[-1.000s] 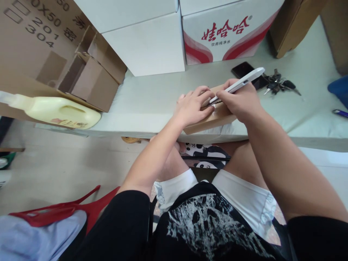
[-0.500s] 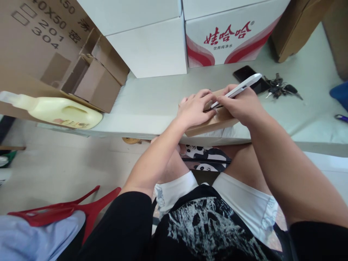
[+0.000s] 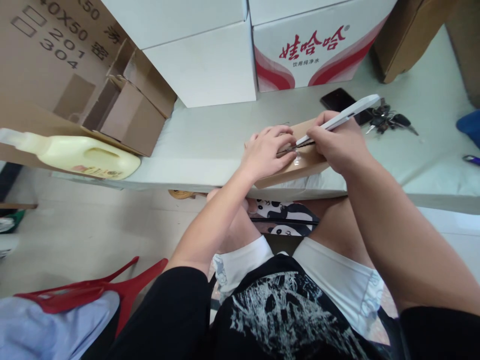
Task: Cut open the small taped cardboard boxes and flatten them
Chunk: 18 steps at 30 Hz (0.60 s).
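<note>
A small brown cardboard box (image 3: 311,159) lies on the cloth-covered table, with a piece of clear tape on its top. My left hand (image 3: 262,155) grips the box's left part, thumb and fingers over the top and far side. My right hand (image 3: 339,145) is closed around a white utility knife (image 3: 354,108), whose handle slants up to the right. The knife's tip is at the dark slit along the middle of the box top, close to my left thumb and fingertips. My left hand covers part of the slit.
A black phone (image 3: 337,100) and a bunch of keys (image 3: 386,120) lie beyond my right hand. White cartons (image 3: 221,70) stand at the back. On the left are an open cardboard carton (image 3: 131,117) and a yellow jug (image 3: 90,155). A red chair (image 3: 127,287) is at lower left.
My right hand has slid a little to the right along the box top with the utility knife. More of the slit shows between my hands. My left hand stays on the box.
</note>
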Tool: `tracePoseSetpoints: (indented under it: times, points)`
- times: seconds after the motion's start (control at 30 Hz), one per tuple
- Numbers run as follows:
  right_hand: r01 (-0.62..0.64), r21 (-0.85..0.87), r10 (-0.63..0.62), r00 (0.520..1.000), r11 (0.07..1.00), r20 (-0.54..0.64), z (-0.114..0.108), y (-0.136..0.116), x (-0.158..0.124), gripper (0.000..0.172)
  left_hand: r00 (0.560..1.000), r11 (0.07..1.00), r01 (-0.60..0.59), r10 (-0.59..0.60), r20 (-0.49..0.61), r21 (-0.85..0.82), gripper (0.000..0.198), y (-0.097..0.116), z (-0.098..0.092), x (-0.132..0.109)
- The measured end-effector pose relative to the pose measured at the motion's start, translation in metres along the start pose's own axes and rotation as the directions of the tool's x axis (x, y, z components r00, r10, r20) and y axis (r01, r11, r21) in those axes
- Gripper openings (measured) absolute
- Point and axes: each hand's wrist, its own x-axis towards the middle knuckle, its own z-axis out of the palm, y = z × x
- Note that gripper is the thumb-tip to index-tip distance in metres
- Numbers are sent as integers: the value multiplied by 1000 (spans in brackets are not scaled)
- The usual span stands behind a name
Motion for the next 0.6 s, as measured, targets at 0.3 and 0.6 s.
tracePoseSetpoints:
  times: [0.3, 0.6]
  points:
    - [-47, -6, 47, 999, 999, -17, -3, -11, -11, 17, 992, 989, -70, 83, -92, 133, 26, 12, 2, -14]
    - [-25, -50, 25, 1000, 998, 0, -2, -9, -8, 15, 995, 1000, -2, 3, -95, 4, 34, 3, 4, -14]
